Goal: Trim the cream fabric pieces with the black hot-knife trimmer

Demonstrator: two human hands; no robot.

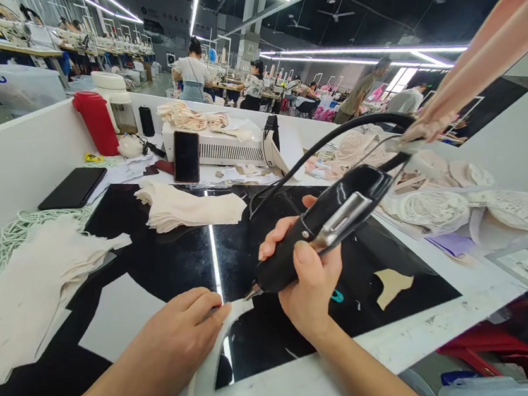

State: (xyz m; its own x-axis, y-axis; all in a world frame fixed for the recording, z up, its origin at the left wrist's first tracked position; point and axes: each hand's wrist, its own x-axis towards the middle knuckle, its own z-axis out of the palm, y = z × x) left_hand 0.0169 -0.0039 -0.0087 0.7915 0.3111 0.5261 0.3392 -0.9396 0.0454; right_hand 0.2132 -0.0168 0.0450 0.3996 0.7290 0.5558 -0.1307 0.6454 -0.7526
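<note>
At the far left, a stack of pale fabric pieces (30,282) lay in loose layers that looked light and floppy, likely to slide over one another unless lifted with a palm underneath. Beside it, a white sheet (119,310) rested on the black work surface (181,264). Next came the left hand (188,334), its fingers bent close together over the upper part of a narrow, curved off-white piece (203,383), whose lower end reached the near edge of the surface. Whether the hidden thumb pinched that piece could not be told. It seemed light, soft and apt to slip on the glossy black, so it was best held down flat, close to its upper end but clear of the metal tip (252,292), which was at that end. To the right, the fingers and thumb of the right hand (309,282) were wrapped around the black handheld tool (283,259). It looked rigid, smooth and fairly weighty, with its thick middle the sensible grip and its tip the part to avoid. A black cable (315,144) and a pink cloth band (491,64) ran to its rear; the band probably bore some weight. Farther right lay lacy cups (432,209), soft and easily crushed, better handled by their edges.
</note>
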